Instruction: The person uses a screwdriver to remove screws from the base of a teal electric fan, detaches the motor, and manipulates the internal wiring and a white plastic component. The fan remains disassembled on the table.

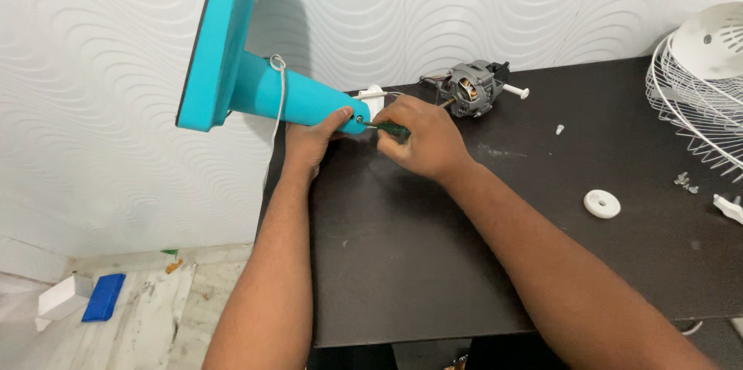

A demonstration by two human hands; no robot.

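Nearest the lower edge of the frame, we see both forearms reaching up over the dark matte worktop (402, 262). At centre, the left hand (309, 140) has its grip clenched around the narrow end of the turquoise plastic fan stand (255, 83), whose flat base tilts into the upper left of the frame. Just beside it, the right hand (422, 142) is grasping a green-handled screwdriver (391, 130), its tip at the stand's end. Right of centre lies a white plastic ring (602, 203). Farther back sits a grey metal fan motor (472, 87), and at the right edge a white wire fan guard (696, 83).
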